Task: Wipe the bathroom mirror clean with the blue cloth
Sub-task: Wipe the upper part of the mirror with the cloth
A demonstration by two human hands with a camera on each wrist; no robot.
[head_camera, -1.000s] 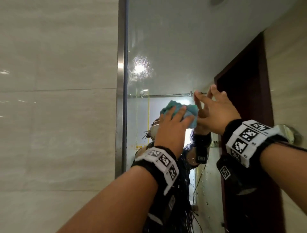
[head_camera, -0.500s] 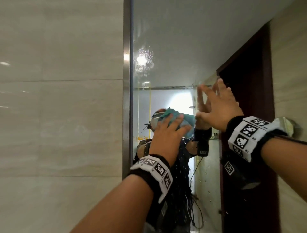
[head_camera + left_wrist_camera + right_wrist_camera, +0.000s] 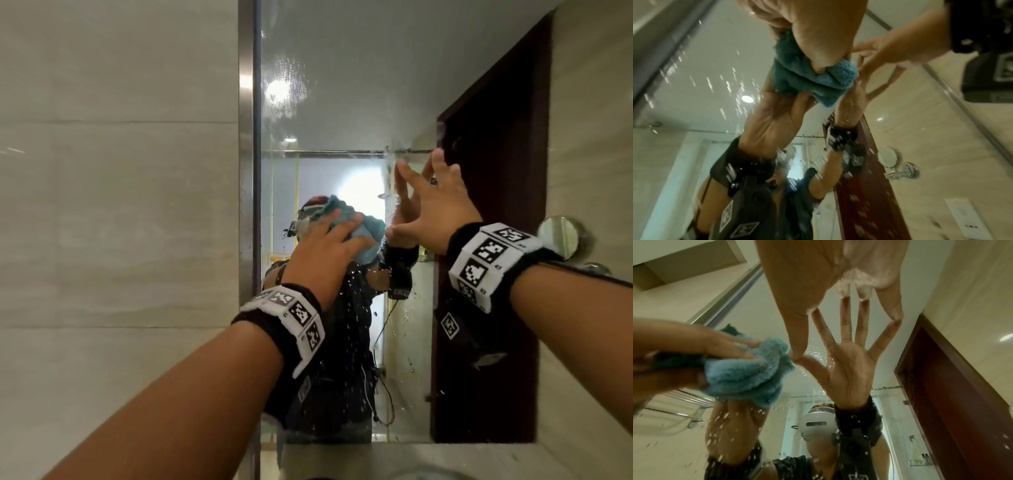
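The bathroom mirror [image 3: 342, 85] hangs on the wall, wet with droplets at its upper left and lower middle. My left hand [image 3: 342, 240] grips the bunched blue cloth [image 3: 363, 229] and presses it against the glass near the mirror's left side. The left wrist view shows the cloth [image 3: 807, 78] squeezed between thumb and fingers. To its right my right hand [image 3: 431, 205] is open, its spread fingertips [image 3: 896, 316] touching the glass. In the right wrist view the cloth [image 3: 748, 369] lies just left of my right thumb.
A steel frame [image 3: 246, 137] edges the mirror on the left, with tiled wall [image 3: 120, 205] beyond. A round shaving mirror [image 3: 561, 236] juts from the right wall near my right wrist. A stone ledge [image 3: 411, 455] runs under the mirror. A dark red door is reflected.
My left hand has dragged the cloth down the glass, away from the reflected shower rail. My right hand has stayed spread on the mirror at about the same spot.
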